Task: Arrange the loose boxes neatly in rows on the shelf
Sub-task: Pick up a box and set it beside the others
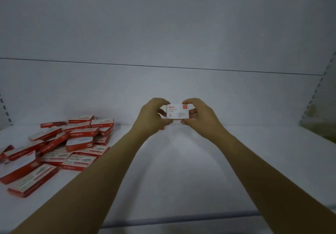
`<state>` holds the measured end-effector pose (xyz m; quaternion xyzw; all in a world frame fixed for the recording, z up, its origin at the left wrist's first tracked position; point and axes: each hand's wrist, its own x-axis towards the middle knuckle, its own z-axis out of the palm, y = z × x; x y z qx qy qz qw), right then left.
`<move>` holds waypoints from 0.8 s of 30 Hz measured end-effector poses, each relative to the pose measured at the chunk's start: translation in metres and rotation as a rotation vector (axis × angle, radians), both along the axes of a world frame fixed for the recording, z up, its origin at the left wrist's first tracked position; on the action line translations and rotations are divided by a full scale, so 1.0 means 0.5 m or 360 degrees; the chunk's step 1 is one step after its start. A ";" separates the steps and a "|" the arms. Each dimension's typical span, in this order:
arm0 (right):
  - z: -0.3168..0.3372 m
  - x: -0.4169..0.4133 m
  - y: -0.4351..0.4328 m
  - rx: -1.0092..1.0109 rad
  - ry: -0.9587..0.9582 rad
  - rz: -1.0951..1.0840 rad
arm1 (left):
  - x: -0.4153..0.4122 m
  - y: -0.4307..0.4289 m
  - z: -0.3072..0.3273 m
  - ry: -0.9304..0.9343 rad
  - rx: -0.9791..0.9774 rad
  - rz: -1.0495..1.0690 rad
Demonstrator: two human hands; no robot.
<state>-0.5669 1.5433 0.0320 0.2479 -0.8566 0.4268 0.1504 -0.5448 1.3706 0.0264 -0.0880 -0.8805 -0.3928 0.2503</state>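
Box (177, 113): held upright, printed face to the camera, well right of the pile (60, 146); touching the shelf (181, 170) or not, cannot tell.
Left hand (152, 117): pinching the box's left end, fingers curled.
Right hand (200, 119): pinching the right end likewise.
Done: no finished row visible right of the pile (only a red sliver under the left hand, too hidden to name).
Left: probably nearly everything, with the pile still jumbled.

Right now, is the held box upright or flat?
Upright: the box shows its broad printed face to the camera, left hand and right hand pinching its ends.
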 end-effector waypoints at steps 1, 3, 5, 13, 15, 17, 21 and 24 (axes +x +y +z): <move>0.004 0.000 0.006 -0.0091 -0.0112 0.0042 | 0.002 -0.003 0.006 -0.0046 0.0058 -0.0047; 0.012 0.002 0.020 -0.0197 -0.0329 0.0128 | 0.008 -0.007 0.017 -0.0174 0.0258 -0.0186; 0.018 0.004 0.035 -0.0305 -0.0503 0.0240 | 0.014 -0.008 0.026 -0.0266 0.0500 -0.0333; 0.028 0.025 0.057 -0.0724 -0.0926 0.0170 | 0.007 0.017 0.038 -0.0544 0.0717 -0.0366; 0.023 0.032 0.065 -0.0723 -0.0982 0.0097 | 0.003 0.027 0.036 -0.0660 0.0680 -0.0324; 0.019 0.036 0.075 -0.0693 -0.1030 0.0043 | 0.002 0.039 0.036 -0.0750 0.0649 -0.0301; 0.016 0.034 0.095 -0.0629 -0.1099 -0.0020 | -0.001 0.063 0.038 -0.0831 0.0637 -0.0341; 0.016 0.029 0.117 -0.0609 -0.1118 -0.0066 | -0.003 0.087 0.039 -0.0856 0.0644 -0.0376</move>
